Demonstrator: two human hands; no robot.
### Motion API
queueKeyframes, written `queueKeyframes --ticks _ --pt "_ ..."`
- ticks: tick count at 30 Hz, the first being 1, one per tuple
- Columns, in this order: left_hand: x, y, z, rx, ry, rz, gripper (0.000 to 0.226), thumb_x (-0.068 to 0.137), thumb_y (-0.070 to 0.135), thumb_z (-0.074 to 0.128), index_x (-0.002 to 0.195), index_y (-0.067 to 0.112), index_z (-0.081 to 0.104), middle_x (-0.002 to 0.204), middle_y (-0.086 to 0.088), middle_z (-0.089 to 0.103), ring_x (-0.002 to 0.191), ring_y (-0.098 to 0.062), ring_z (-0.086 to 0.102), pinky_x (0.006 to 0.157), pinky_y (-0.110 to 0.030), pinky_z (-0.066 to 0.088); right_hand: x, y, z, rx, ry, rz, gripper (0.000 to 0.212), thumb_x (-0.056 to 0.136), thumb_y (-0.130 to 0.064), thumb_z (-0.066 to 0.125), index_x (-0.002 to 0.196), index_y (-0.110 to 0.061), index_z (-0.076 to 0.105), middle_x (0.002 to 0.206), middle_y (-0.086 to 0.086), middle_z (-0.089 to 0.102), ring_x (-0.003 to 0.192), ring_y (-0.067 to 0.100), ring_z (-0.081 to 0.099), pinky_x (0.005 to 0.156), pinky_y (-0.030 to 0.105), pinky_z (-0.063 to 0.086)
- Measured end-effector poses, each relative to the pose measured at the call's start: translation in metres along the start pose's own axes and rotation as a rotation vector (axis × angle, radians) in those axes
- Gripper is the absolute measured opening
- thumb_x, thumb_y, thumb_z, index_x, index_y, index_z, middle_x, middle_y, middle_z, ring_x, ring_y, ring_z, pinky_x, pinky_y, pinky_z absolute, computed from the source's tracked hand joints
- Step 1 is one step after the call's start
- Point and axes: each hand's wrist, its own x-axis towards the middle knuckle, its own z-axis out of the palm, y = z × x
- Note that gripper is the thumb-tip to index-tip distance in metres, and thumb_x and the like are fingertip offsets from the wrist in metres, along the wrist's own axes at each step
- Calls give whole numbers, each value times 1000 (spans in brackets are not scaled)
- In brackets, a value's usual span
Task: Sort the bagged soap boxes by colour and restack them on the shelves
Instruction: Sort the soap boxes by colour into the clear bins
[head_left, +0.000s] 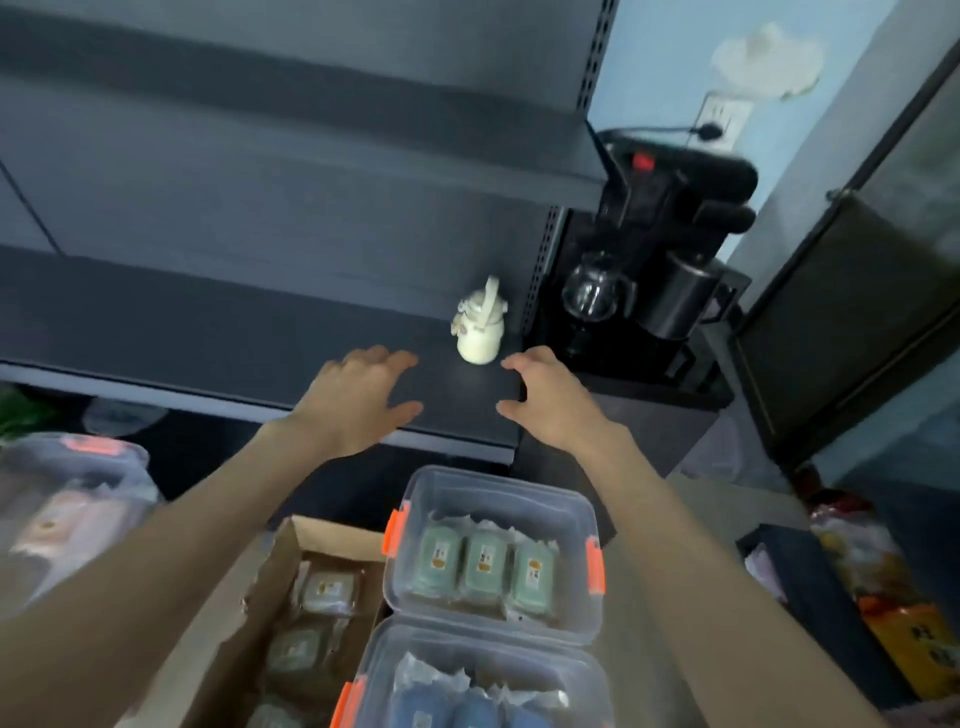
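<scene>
Both my hands reach out over the dark grey shelf and hold nothing. My left hand and my right hand hover side by side with relaxed, spread fingers and a gap between them. Below them a clear bin with orange clips holds three bagged green soap boxes. A second clear bin nearer to me holds bagged blue soap boxes. To the left a cardboard box holds bagged beige soap boxes.
A small cream bottle with a handle stands on the shelf just beyond my fingers. A black water dispenser with a glass kettle sits right of the shelf. A clear lidded bin of pink goods is at left. Bags lie at right.
</scene>
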Motion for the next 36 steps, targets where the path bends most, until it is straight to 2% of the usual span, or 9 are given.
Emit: queueKeyframes --ticks 6,12,23,31,36 --pt "-58 -35 -134 108 211 -2 59 93 47 51 143 22 33 139 -5 44 128 -27 40 103 -39 31 -30 -127 -86 -84 188 -134 56 91 -25 62 142 -15 41 143 9 35 128 30 41 104 45 39" --pt "-155 -103 -230 179 365 -4 59 92 47 51 143 22 33 140 -7 44 131 -28 37 103 -40 32 -79 -262 -104 -117 340 -219 55 93 -29 60 143 -16 40 145 8 34 131 28 37 105 46 38" --pt "-314 -260 -318 267 497 -73 62 91 49 52 144 23 33 142 -5 44 131 -28 37 102 -41 31 -116 -483 -44 -99 390 -357 55 93 -32 59 143 -18 40 147 4 34 131 26 37 104 42 38" --pt "-350 -385 -339 310 505 -144 62 90 48 53 144 22 34 138 -5 46 130 -26 38 103 -40 32 -60 -604 20 -76 354 -498 53 95 -34 57 143 -20 40 146 -1 35 131 21 38 101 38 37" --pt "-362 -477 -332 292 465 -211 62 90 48 54 143 21 36 134 -7 50 124 -30 43 100 -42 34 -5 -672 84 -52 247 -540 53 95 -34 56 143 -20 39 146 -3 34 132 21 37 102 40 38"
